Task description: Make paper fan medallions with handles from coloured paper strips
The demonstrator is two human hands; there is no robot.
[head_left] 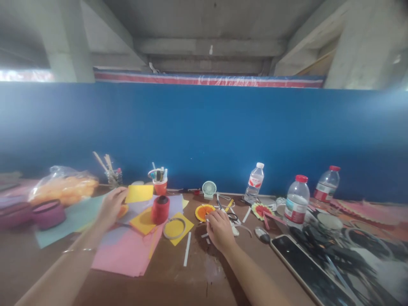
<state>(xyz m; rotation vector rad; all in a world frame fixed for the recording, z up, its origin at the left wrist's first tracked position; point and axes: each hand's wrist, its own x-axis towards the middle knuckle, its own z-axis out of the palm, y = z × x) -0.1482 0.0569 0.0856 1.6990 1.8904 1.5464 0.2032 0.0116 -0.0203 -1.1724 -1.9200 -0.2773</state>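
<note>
My left hand [111,207] pinches the left edge of a square of yellow paper [139,194], raised above other coloured sheets. My right hand [220,227] has its fingers curled over the lower right edge of an orange paper rosette [201,211] with a yellow rim; its fingertips are partly hidden. Between the hands stand a red spool of thread [160,210] and a roll of grey tape [174,228] lying on yellow paper. Pink paper [123,253] lies nearer me. Black-handled scissors [233,216] and white paper strips are just beyond my right hand.
A cup of tools [160,186], a small fan [209,189] and a water bottle [254,182] line the back by a blue partition [204,131]. A phone [306,265], a computer mouse [262,234] and dark clutter fill the right. Purple tape [48,215] sits left.
</note>
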